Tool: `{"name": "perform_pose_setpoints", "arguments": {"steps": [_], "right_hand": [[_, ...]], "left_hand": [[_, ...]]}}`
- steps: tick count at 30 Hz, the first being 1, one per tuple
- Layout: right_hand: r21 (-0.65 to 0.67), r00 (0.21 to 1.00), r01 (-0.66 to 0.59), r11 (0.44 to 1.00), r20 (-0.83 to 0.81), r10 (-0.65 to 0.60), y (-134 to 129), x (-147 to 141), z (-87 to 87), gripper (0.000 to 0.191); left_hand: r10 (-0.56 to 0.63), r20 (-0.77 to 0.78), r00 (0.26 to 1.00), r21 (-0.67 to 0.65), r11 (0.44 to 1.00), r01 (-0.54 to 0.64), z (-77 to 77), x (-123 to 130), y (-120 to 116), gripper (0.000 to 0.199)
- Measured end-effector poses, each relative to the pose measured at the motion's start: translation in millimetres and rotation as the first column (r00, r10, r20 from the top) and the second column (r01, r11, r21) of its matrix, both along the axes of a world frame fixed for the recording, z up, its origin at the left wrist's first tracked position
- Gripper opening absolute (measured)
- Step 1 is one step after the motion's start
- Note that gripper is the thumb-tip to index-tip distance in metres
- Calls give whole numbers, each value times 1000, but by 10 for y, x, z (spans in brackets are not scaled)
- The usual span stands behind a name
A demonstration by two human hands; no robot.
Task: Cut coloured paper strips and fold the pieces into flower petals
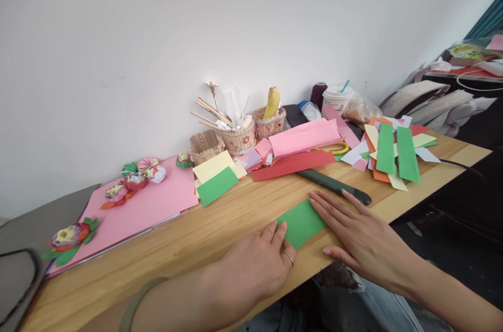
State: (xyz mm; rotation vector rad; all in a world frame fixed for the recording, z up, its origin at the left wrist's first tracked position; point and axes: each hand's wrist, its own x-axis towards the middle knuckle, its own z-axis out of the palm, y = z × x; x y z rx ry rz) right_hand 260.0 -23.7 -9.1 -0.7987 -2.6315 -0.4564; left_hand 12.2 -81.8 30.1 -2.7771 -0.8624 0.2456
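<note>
A green sheet of paper (302, 223) lies on the table near its front edge, between my two hands. My left hand (261, 264) is closed at the sheet's left end, its bent fingers and thumb gripping the paper there. My right hand (353, 230) lies open and flat, fingers stretched out, with its fingertips touching the sheet's right end. Just behind the sheet is a dark, long-handled tool (338, 187), its far end hidden under red paper (293, 165). A second green piece (218, 186) rests farther left, partly over cream paper (213, 166).
Folded paper flowers (135, 181) sit on pink sheets (157, 203) at the left. Small baskets (238, 138) with sticks, straws and a banana (272, 103) stand by the wall. Crossed paper strips (387, 151) pile up at the right, near a lidded cup (337, 97).
</note>
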Motion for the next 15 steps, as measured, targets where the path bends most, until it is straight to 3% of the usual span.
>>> {"name": "perform_pose_setpoints", "arguments": {"steps": [4, 6, 9, 13, 15], "right_hand": [[36, 982, 153, 988, -120, -147, 154, 91, 45, 44], [-8, 954, 262, 965, -147, -260, 283, 126, 33, 43], [-57, 922, 361, 931, -129, -365, 465, 124, -23, 48], [-71, 919, 377, 923, -96, -383, 571, 44, -58, 46], [-71, 923, 373, 925, -74, -378, 569, -3, -37, 42]], "left_hand": [[49, 59, 997, -64, 997, -45, 152, -166, 76, 23], [72, 125, 989, -117, 992, -57, 258, -235, 133, 27], [157, 67, 985, -134, 980, -148, 323, -237, 246, 27], [163, 170, 972, -35, 987, -159, 146, -96, 400, 28], [102, 212, 972, -1, 995, -104, 15, -25, 448, 30]]}}
